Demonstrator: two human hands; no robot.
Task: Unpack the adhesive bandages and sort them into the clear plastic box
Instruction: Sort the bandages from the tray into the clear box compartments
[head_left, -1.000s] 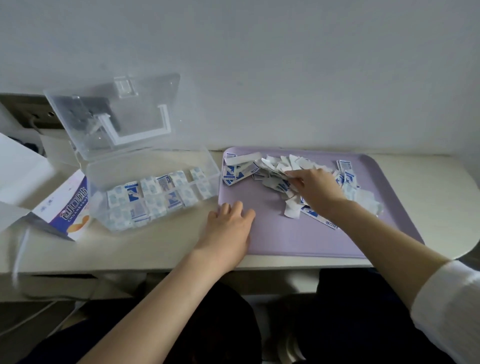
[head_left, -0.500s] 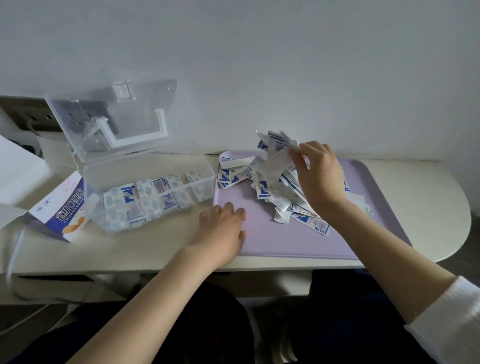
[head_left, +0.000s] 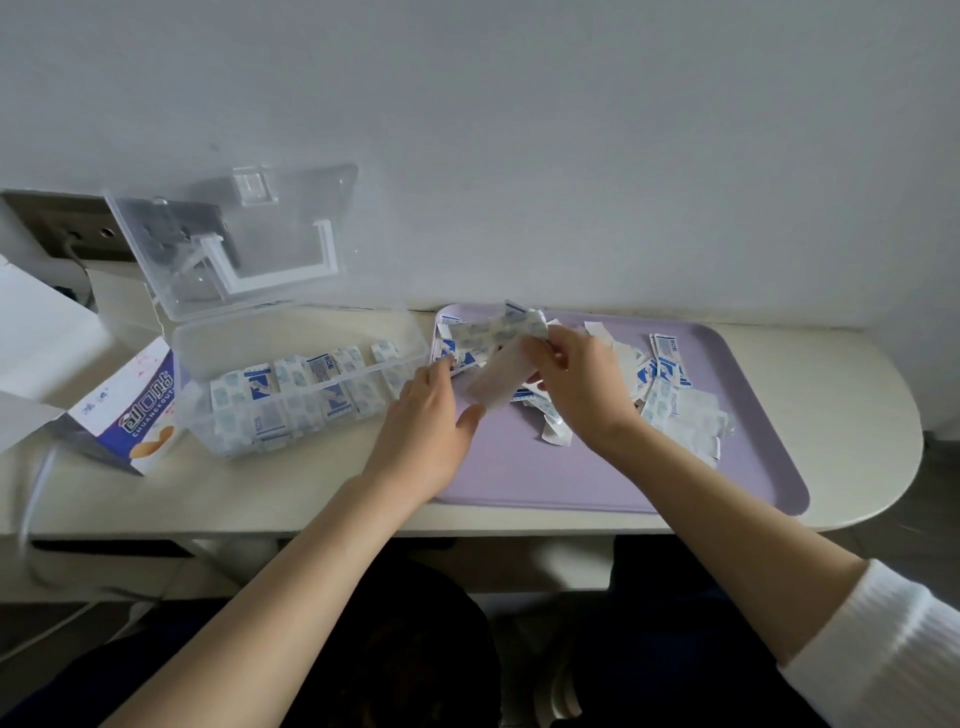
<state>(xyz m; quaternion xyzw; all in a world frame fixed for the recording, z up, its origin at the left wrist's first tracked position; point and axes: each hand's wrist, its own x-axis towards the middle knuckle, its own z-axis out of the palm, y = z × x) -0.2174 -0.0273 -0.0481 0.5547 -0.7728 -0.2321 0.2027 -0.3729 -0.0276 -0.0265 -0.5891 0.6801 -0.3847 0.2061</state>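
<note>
Purple tray (head_left: 597, 467): loose bandages (head_left: 667, 387) heaped toward 12 o'clock. Clear plastic box (head_left: 291, 358) at its 9 o'clock, part-filled. The right hand (head_left: 582, 384) pinches a bundle (head_left: 488, 335); the left hand (head_left: 426, 421) is spread, empty. Judged light, limp, slippery: pinch mid-stack across the flat faces.

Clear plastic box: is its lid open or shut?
Open. The lid stands tilted up behind the clear plastic box, leaving the bandages inside uncovered.

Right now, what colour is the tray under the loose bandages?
The tray is a plain pale purple with no pattern, shown best in the head view.
</note>
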